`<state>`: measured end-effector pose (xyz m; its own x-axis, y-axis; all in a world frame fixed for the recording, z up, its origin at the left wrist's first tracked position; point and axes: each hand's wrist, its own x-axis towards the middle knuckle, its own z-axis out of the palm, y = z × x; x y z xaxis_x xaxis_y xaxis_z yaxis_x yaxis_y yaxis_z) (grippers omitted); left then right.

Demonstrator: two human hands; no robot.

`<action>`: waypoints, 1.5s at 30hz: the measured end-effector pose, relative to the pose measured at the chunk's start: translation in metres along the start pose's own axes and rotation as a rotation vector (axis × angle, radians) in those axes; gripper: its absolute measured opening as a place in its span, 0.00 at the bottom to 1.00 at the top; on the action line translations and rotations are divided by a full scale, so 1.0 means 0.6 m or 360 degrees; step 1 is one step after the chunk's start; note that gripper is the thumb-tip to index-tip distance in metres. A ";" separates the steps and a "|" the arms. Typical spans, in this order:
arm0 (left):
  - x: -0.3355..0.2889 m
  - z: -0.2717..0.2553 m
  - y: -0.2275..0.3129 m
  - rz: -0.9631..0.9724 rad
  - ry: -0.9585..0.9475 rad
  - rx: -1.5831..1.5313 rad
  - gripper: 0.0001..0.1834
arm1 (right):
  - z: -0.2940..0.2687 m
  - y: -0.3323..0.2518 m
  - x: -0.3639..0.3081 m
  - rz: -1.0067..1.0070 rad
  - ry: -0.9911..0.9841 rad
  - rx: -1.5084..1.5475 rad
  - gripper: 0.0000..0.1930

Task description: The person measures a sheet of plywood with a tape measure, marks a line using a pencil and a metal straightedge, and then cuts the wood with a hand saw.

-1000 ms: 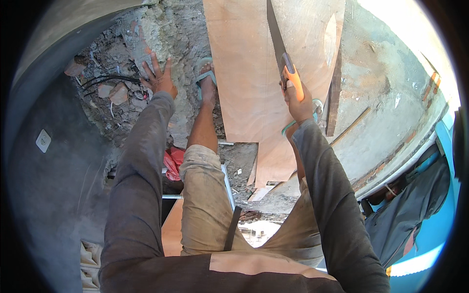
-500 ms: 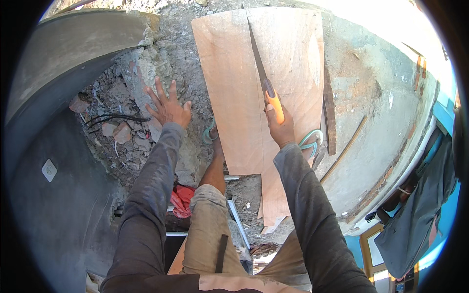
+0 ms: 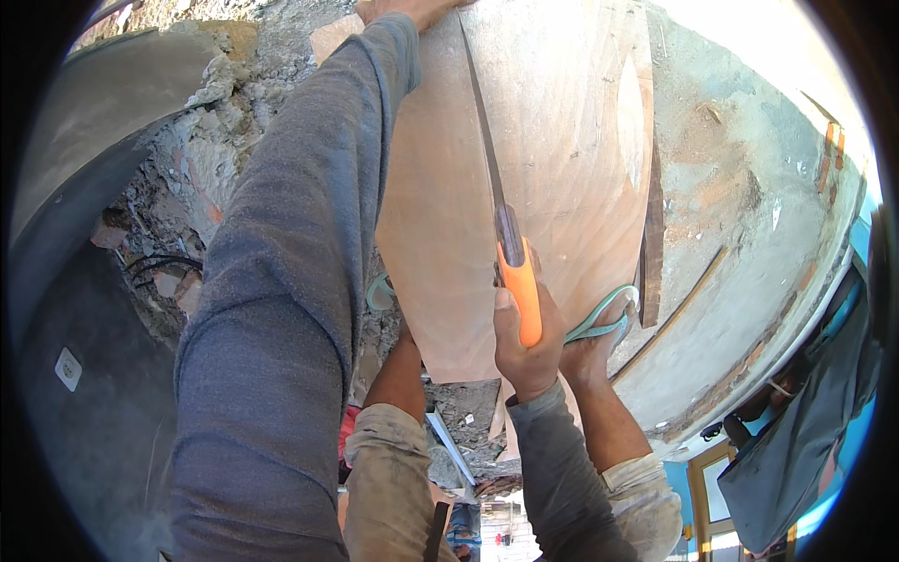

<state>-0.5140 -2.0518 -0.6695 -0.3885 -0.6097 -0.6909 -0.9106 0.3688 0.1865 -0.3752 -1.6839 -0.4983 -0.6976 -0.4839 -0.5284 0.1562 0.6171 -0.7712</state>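
Observation:
A handsaw (image 3: 487, 140) with an orange and dark handle lies lengthwise over a light brown plywood sheet (image 3: 571, 122). My right hand (image 3: 532, 351) is closed around its handle, thumb on the near side. The blade points away from me, along a line between the left and right parts of the sheet. At the top edge of the view, my left hand (image 3: 412, 9) reaches the far end of the sheet, just left of the blade tip. Its fingers are mostly cut off by the frame, and my left sleeve hides part of the sheet's left side.
My right foot in a green sandal (image 3: 604, 323) stands by the sheet's right edge; another sandal (image 3: 380, 292) shows at the left. A dark wood strip (image 3: 653, 234) and a thin stick (image 3: 670, 314) lie right. Rubble (image 3: 169, 281) and a grey wall (image 3: 94, 375) are left.
My left hand has moved from above the rubble up to the sheet's far end. The saw and my right hand have come nearer to me, and the view has shifted forward.

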 end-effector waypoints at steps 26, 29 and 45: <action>-0.024 -0.017 -0.053 -0.0105 0.0218 0.0035 0.45 | -0.079 -0.012 -0.206 0.0110 -0.0239 -0.0218 0.28; -0.055 -0.035 -0.017 -0.0051 0.0044 0.0121 0.46 | -0.041 -0.018 -0.134 0.0257 -0.0041 -0.0037 0.28; -0.055 -0.007 -0.062 0.0210 0.0546 0.0021 0.48 | -0.002 0.051 0.028 0.0002 -0.0126 0.0025 0.23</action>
<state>-0.4681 -2.0483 -0.6503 -0.5291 -0.7554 -0.3866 -0.8485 0.4675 0.2479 -0.3828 -1.6721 -0.5303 -0.6401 -0.5309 -0.5553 0.1686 0.6081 -0.7758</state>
